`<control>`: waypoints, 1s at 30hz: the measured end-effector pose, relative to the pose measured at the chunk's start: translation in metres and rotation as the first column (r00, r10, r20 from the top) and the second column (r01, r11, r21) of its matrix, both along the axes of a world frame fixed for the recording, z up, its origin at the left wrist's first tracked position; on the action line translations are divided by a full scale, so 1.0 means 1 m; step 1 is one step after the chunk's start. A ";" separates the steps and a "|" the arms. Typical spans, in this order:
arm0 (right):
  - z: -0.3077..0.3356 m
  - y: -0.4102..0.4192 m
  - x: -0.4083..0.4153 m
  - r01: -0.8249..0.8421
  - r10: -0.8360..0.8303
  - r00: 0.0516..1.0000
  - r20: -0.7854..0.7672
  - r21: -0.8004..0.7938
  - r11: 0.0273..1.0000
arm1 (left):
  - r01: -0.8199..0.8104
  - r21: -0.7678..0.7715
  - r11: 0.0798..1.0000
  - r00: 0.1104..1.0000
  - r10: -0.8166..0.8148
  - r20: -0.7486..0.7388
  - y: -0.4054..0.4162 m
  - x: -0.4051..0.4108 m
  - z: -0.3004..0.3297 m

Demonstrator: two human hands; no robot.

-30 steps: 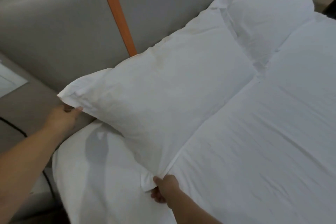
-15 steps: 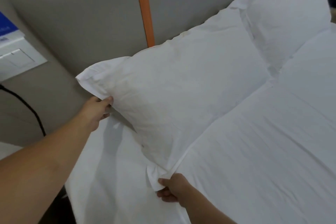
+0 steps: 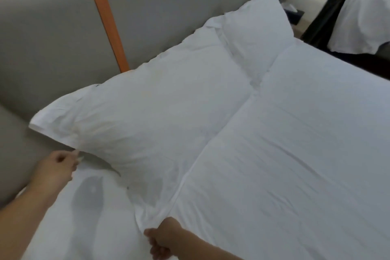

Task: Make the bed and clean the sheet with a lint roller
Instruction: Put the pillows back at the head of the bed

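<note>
Pillow point(image 3: 147, 124) lay at the head edge of the bed, against the grey headboard point(image 3: 52, 34), beside a second pillow point(image 3: 255, 34). My left hand point(image 3: 56, 167) sat just below its near-left corner, fingers curled; whether it held fabric I could not tell. My right hand point(image 3: 163, 236) pinched its near corner flap on the sheet point(image 3: 285, 164).

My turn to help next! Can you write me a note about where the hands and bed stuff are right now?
Left hand: pinching the near pillow at its lower left edge.
Right hand: gripping that pillow's near corner.
The pillow leans on the grey headboard, beside the second pillow; the white sheet is spread flat.
Left: settle the pillow, then roll the sheet. No lint roller in view.
</note>
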State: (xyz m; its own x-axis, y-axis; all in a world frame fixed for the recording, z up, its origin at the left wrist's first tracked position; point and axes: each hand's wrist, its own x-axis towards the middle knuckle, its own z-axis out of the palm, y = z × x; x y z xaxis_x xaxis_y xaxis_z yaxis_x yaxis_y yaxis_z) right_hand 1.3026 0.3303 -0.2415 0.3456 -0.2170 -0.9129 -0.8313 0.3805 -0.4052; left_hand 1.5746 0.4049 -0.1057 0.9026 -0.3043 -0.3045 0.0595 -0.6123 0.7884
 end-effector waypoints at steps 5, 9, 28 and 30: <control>0.057 -0.011 -0.009 -0.054 0.055 0.998 0.026 -0.024 0.998 | 0.356 0.111 0.928 0.930 -0.341 -0.138 0.033 -0.083 0.018; 0.129 -0.008 -0.044 -0.044 0.060 0.994 0.095 -0.162 0.986 | 0.624 0.225 0.749 0.780 -0.615 -0.116 0.078 -0.152 0.051; 0.334 0.135 -0.220 -0.207 0.292 0.953 0.082 -0.529 0.823 | 0.594 0.037 0.804 0.772 -0.556 -0.309 0.266 -0.330 0.190; 0.341 0.149 -0.238 -0.193 0.288 0.952 0.104 -0.524 0.829 | 0.602 0.061 0.796 0.767 -0.556 -0.319 0.280 -0.343 0.199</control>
